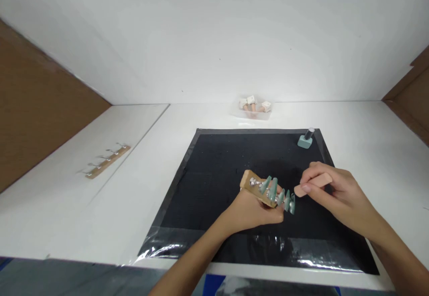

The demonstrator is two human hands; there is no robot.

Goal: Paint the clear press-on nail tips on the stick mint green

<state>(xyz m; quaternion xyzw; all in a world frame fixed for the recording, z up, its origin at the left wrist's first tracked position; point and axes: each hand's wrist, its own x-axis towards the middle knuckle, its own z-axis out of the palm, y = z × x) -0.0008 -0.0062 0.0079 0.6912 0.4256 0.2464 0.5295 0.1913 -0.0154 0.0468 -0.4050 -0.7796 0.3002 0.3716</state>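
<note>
My left hand (pixel 253 215) is closed around a wooden nail tip stand (pixel 248 180), held tilted above the black mat. Several glossy green false nails (pixel 273 189) stick out from the metal posts on it. Between the thumb and fingers of my right hand (pixel 342 193) is a small peach-coloured nail file (pixel 313 184). Its near end is close to the rightmost false nail; whether they touch, I cannot tell.
A green nail polish bottle (pixel 305 139) stands at the mat's far right corner. Behind the black mat (pixel 214 162), a clear plastic box (pixel 252 113) holds a few white-topped pieces. Another wooden strip with metal posts (pixel 107 162) lies at the left.
</note>
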